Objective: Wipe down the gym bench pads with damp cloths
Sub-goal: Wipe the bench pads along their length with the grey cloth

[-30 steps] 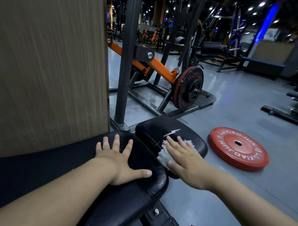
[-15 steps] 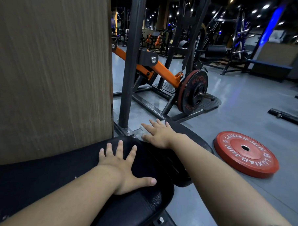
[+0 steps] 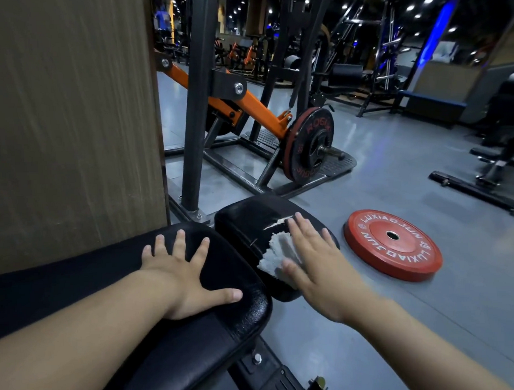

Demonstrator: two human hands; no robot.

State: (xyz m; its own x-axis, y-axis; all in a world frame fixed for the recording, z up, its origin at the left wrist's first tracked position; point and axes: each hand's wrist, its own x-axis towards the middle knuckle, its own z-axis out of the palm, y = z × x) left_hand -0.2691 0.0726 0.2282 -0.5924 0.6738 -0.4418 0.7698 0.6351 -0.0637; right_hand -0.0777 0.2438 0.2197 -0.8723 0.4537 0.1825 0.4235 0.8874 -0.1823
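Firstly, "LUXIAOJUN" is read in white on the round red plate [image 3: 393, 244] laid flat on the grey floor; "ROGUE" on the upright black plate [image 3: 310, 146]. A white, nubbly cloth [image 3: 277, 254] is pressed flat under the open-fingered right hand [image 3: 314, 264] on the torn black seat pad [image 3: 251, 224]. The left hand [image 3: 184, 274] is spread wide on the pebbled back pad [image 3: 243, 310].

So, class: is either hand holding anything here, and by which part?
Nothing is gripped. The right hand presses a white cloth flat on the smaller pad, covering its right side; the left hand rests bare on the larger pad.
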